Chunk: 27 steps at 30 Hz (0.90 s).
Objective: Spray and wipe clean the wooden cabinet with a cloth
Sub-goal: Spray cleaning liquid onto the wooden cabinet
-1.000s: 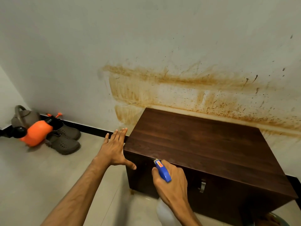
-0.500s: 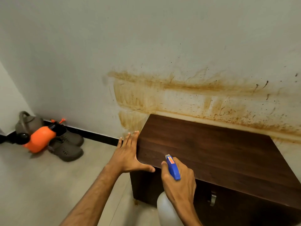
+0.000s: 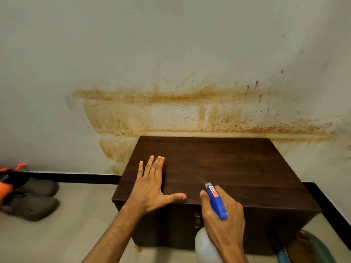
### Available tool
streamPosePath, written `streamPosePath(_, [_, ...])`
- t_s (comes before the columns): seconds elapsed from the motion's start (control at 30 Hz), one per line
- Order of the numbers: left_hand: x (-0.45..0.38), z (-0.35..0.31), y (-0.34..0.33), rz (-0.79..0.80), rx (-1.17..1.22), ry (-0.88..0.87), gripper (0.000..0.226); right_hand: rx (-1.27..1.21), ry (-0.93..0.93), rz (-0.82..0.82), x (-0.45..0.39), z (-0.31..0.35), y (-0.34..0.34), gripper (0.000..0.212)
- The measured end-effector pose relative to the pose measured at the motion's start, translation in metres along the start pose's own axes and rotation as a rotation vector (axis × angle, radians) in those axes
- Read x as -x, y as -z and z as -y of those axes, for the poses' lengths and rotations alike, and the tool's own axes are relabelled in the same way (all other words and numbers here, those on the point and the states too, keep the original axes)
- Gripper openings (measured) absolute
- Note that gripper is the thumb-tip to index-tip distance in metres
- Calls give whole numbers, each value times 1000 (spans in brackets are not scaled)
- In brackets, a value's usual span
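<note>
left hand has slid onto the cabinet top at centre frame, fingers spread flat to brace; right hand grips the spray bottle, nozzle aimed across the wood.

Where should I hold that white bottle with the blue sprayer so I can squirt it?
Grip the white plastic spray bottle with the blue sprayer head at its narrow neck, coming from behind like the right hand does. The nozzle then points away at the dark wooden cabinet, with fingers probably reaching the trigger underneath.
</note>
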<state>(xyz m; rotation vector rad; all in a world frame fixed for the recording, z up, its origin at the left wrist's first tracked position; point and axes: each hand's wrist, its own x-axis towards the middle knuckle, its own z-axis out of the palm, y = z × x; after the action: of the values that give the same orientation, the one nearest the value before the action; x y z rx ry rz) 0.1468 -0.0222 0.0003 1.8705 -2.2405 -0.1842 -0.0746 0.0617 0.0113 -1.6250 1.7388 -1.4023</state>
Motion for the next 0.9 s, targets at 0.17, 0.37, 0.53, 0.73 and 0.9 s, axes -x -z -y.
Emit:
streamPosePath(0.17, [-13, -68, -23, -75, 90, -170, 142, -13, -100, -96, 8, -38, 46, 28])
streamPosePath(0.37, [-25, -145, -51, -188, 71, -362, 124, -2, -178, -207, 37, -74, 105, 28])
streamPosePath(0.53, [-34, -167, -59, -158, 11, -389, 126, 78, -302, -224, 70, -124, 136, 23])
streamPosePath(0.73, [-36, -170, -59, -180, -16, -375, 131, 194, -385, -242, 105, -182, 142, 33])
streamPosePath(0.9, [-31, -171, -59, -209, -6, -390, 125, 246, -509, -300, 141, -219, 124, 26])
